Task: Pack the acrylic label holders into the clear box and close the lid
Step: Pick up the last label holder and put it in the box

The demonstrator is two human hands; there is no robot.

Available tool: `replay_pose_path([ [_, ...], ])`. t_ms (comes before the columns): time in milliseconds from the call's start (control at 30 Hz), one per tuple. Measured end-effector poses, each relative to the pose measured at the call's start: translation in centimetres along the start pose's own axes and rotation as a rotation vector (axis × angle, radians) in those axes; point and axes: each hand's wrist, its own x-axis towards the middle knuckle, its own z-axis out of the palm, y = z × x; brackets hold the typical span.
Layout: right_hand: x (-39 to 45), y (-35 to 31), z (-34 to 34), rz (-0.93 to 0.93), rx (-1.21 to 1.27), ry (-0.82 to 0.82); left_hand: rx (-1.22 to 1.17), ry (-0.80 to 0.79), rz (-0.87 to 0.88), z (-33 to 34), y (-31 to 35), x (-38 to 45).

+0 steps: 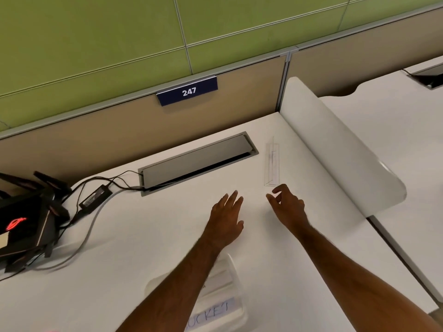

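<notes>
**Hands near the holder**

Your left hand [227, 212] is flat and open, holding nothing. Your right hand [287, 204] is half curled and empty, just below the acrylic label holder [272, 164]. The clear box [225, 295] sits under your left arm.

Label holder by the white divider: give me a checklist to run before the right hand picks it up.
1. Label holder reachable, nothing on it: ok.
2. Right hand empty, fingers open, just short of the holder's near end: ok.
3. Left hand empty, flat above the desk: ok.
4. Clear box close by, under the left forearm: ok.
5. Box lid off: cannot tell.
6. Room left in the box: cannot tell.
</notes>
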Motion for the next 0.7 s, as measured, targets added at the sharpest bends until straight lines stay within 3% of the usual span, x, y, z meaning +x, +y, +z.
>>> replay_pose_path([
  [233, 4.4, -0.6, 0.0, 0.129, 0.056, -0.02, 0.004, -0.105, -0.027, 1.1, -0.8, 2.6],
  [700, 7.6, -1.0, 1.5, 0.142, 0.108, -0.082, -0.045, -0.165, -0.066, 2.2, -2.4, 4.1],
])
